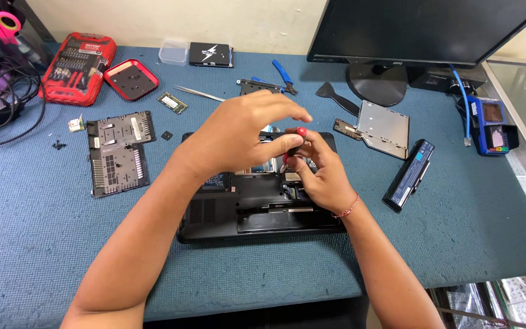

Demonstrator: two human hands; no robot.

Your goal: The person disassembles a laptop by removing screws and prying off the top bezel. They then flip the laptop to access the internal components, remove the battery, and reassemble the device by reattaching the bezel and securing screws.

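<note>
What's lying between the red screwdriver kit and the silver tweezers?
In the head view, the round red lid lies between the red screwdriver kit and the tweezers, with a small green memory module just below that line.

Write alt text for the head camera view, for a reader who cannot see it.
Two bare hands meet over an opened black laptop lying underside up on a blue mat; the left hand and right hand both grip a red-capped screwdriver. Around it lie a removed cover panel, a battery, an optical drive and a red bit case.

Left hand (238, 137) arched, fingers pinched; right hand (321, 170) curled beside it.
</note>
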